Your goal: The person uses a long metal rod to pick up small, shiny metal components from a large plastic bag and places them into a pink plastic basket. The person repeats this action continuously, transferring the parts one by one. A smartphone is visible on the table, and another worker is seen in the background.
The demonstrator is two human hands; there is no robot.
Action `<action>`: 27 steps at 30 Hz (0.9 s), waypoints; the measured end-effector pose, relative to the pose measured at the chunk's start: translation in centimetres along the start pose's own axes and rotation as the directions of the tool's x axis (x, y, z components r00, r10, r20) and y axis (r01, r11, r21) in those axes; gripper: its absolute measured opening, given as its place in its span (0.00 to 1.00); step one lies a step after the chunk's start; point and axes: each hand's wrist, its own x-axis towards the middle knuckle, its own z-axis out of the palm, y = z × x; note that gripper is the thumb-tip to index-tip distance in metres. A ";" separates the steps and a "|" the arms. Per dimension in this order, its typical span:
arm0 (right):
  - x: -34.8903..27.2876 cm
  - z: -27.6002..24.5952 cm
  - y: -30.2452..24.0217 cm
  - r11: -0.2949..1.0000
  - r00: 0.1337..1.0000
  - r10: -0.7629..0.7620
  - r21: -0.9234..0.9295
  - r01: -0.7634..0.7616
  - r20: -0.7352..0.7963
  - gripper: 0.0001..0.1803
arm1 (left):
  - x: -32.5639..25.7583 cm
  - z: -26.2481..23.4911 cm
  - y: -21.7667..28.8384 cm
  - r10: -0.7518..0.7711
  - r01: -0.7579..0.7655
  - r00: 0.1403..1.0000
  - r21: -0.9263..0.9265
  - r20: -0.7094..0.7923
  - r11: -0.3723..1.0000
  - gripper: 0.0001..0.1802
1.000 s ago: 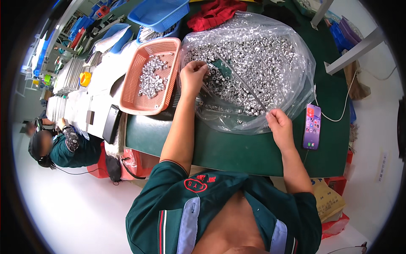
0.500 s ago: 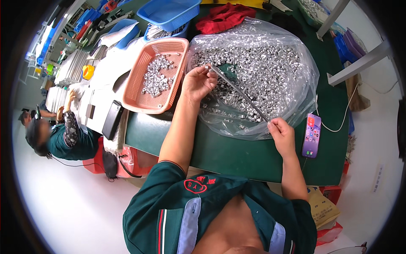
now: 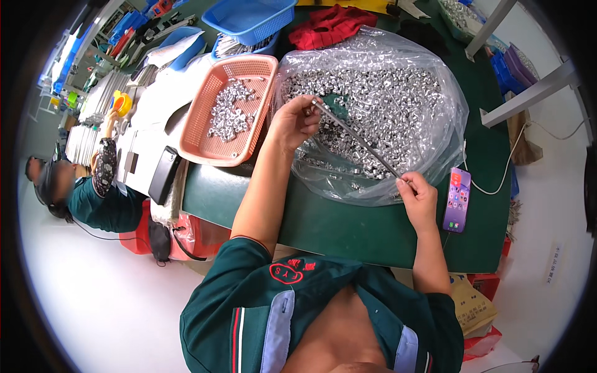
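A thin dark metal rod (image 3: 360, 138) slants over a clear plastic bag (image 3: 448, 133) spread open with many small silver metal pieces (image 3: 398, 93) in it. My right hand (image 3: 418, 200) is closed in a pinch on the rod's near end. At the far end, my left hand (image 3: 295, 124) pinches a small silver metal piece against the rod's tip; the fingertips partly cover it. To the left of that hand, a pink plastic basket (image 3: 191, 127) holds a smaller heap of similar silver pieces (image 3: 233, 112).
On the green table (image 3: 348, 230) a lit phone (image 3: 457, 200) lies at the right by a white cable (image 3: 507, 177). Blue baskets (image 3: 249, 22) and red cloth (image 3: 329, 26) sit behind. A black case (image 3: 164, 176) lies left. A co-worker (image 3: 102, 193) reaches toward a yellow tape dispenser (image 3: 122, 103).
My left hand has shifted slightly right and its fingers have curled more at the rod's tip. My right hand has barely moved. The co-worker's arm has reached up to the yellow dispenser.
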 end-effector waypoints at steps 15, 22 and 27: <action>-0.3 0.1 -0.7 0.995 0.997 0.055 0.075 -0.059 0.056 0.07 | -0.2 1.3 -0.1 0.308 -0.292 0.951 -0.306 0.005 0.906 0.29; -0.5 0.7 -0.6 0.997 0.997 0.057 0.048 -0.059 0.057 0.07 | -0.2 1.7 -0.4 0.375 -0.357 0.924 -0.180 0.079 0.917 0.31; -0.6 0.7 -0.6 0.998 0.997 0.058 0.031 -0.059 0.052 0.07 | 0.2 1.5 -0.4 0.462 -0.458 0.880 -0.062 0.110 0.887 0.27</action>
